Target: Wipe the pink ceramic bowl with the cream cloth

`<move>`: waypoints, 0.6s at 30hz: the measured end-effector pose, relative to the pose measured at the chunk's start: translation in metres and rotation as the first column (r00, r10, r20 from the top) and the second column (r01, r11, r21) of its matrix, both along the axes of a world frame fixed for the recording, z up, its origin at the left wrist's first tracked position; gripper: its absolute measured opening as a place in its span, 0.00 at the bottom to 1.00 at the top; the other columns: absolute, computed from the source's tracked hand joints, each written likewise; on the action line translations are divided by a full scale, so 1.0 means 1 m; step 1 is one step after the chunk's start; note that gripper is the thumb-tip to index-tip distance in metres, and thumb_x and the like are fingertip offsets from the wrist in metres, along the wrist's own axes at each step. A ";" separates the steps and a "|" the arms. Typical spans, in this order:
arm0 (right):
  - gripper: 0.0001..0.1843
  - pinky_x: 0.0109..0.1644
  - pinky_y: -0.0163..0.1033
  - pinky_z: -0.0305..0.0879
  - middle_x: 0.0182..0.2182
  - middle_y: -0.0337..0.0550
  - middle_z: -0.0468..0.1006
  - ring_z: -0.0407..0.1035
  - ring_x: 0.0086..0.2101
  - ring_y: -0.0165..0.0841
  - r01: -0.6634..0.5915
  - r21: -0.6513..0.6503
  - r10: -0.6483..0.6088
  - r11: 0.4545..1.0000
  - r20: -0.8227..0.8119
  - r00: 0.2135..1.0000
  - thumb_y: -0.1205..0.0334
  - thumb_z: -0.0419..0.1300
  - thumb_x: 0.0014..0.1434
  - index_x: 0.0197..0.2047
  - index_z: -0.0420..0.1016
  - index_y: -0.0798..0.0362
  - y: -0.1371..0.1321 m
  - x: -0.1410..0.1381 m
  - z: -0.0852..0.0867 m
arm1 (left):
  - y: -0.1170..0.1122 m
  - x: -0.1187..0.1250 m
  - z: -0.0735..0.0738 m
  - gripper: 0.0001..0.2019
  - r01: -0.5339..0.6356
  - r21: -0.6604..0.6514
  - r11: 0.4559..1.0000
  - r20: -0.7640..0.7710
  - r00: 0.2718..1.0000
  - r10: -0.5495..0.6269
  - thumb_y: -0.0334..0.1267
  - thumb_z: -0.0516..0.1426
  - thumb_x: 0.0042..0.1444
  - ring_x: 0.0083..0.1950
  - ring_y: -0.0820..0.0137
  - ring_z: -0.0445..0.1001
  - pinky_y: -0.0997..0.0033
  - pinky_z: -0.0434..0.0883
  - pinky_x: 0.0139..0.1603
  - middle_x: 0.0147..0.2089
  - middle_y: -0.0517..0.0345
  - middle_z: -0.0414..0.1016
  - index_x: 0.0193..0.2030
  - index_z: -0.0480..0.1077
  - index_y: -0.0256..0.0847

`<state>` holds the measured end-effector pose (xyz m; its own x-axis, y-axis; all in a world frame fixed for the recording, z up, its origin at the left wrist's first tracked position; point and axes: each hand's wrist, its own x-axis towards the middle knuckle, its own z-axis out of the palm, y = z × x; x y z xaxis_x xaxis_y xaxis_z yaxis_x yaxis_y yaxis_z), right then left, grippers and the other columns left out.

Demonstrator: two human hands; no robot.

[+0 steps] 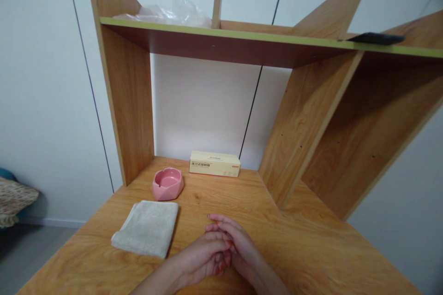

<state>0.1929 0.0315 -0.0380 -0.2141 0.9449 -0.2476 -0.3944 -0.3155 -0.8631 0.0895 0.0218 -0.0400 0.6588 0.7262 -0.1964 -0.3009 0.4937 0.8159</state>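
Note:
My left hand [204,256] and my right hand [237,242] rest together on the wooden desk [311,244], near its front edge. The left hand's fingers curl in against the right hand, whose fingers lie across them, pointing left. Neither hand holds anything. A folded beige towel [147,233] lies flat just left of my hands. Behind it sits a pink faceted dish [167,184]. A long cream box [214,163] with printed text stands at the back of the desk against the white wall.
A wooden shelf unit rises from the desk, with upright panels left [128,101] and right [304,120]. Its upper shelf [221,34] bears crumpled clear plastic [173,11] and a flat black object [375,38]. Patterned fabric [14,200] lies on the floor far left.

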 end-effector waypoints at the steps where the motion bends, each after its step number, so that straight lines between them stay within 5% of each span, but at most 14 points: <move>1: 0.16 0.26 0.32 0.59 0.25 0.41 0.77 0.69 0.24 0.29 0.000 -0.004 0.000 1.000 0.000 1.000 0.59 0.62 0.38 0.33 0.72 0.55 0.000 0.000 0.001 | 0.000 0.000 0.000 0.10 0.004 0.005 1.000 0.000 1.000 -0.004 0.39 0.59 0.42 0.17 0.81 0.57 0.76 0.47 0.20 0.18 0.65 0.62 0.25 0.63 0.36; 18: 0.16 0.27 0.32 0.59 0.24 0.41 0.76 0.68 0.24 0.28 0.002 -0.003 -0.002 1.000 0.002 1.000 0.59 0.63 0.36 0.32 0.71 0.56 -0.001 0.000 0.002 | -0.001 0.001 -0.001 0.09 0.004 0.052 0.999 -0.045 0.999 -0.002 0.39 0.58 0.41 0.18 0.82 0.57 0.77 0.47 0.19 0.18 0.65 0.62 0.25 0.64 0.36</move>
